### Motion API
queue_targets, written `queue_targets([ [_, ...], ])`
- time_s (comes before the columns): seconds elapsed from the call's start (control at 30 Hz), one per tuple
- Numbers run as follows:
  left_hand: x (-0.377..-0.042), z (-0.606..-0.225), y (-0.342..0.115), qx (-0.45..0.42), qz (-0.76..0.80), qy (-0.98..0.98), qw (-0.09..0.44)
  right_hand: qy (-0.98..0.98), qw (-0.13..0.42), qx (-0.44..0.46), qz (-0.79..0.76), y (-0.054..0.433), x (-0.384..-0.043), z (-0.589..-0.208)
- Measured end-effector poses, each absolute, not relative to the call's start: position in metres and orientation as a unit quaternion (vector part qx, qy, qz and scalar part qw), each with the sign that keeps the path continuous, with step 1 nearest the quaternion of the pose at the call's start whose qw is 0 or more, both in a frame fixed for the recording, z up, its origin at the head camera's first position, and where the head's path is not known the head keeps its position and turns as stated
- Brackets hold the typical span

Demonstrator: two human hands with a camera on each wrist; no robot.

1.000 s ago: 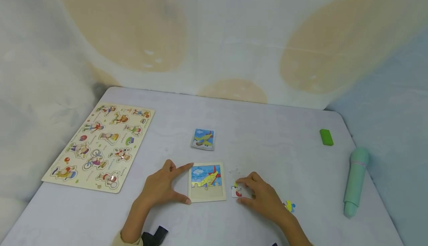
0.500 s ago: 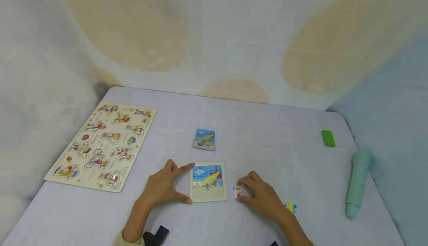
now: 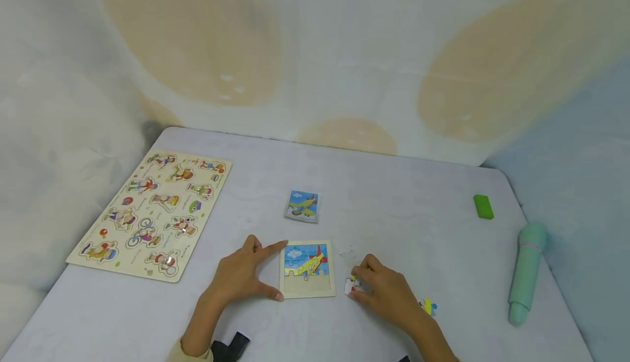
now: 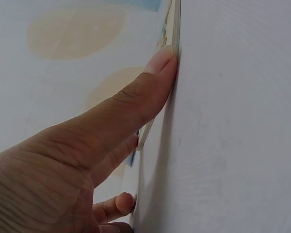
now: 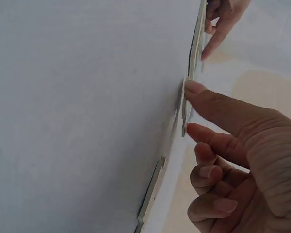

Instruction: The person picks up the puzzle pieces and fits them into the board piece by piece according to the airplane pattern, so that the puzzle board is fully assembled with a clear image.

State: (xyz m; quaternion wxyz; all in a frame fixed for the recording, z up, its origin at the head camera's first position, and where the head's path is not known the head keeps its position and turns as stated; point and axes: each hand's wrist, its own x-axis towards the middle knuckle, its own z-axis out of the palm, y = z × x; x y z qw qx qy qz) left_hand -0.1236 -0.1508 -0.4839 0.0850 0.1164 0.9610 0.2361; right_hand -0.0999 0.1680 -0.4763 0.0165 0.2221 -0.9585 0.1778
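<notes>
A small square jigsaw tray [image 3: 307, 291] lies on the table, its upper part filled with a yellow and red plane on blue sky and its lower strip bare wood. My left hand [image 3: 240, 273] touches its left side, forefinger at the top corner and thumb at the bottom one; the left wrist view shows the thumb against the tray's edge [image 4: 176, 29]. Just right of the tray, my right hand [image 3: 391, 292] pinches a white, red and yellow jigsaw piece [image 3: 348, 286] between thumb and forefinger, partly covering it. Behind that wrist lies a yellow and blue piece [image 3: 429, 307].
A picture card of the plane [image 3: 302, 206] lies beyond the tray. At left is a large peg puzzle board [image 3: 162, 217] with cartoon figures. A green block [image 3: 483, 207] and a mint-green cylinder [image 3: 526, 274] are near the right edge. Black straps [image 3: 231, 346] show at front.
My right thumb and forefinger have drawn closer together on the jigsaw piece, which has turned and shows less of its face. My left hand stays at the tray.
</notes>
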Motion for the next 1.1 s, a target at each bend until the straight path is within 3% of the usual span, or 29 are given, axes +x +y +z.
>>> queue_targets([
  [0.17,-0.124,-0.484,-0.151,0.121,0.238,0.96,0.082,-0.955,0.024,0.22,0.197,0.163,-0.095,-0.469],
  [0.8,-0.124,-0.485,-0.152,0.126,0.238,0.96,0.07,-0.928,-0.039,0.321,0.185,0.1,-0.108,-0.46],
  [1.1,-0.124,-0.487,-0.153,0.128,0.236,0.961,0.067,-0.92,-0.031,0.349,0.173,0.082,-0.114,-0.463],
])
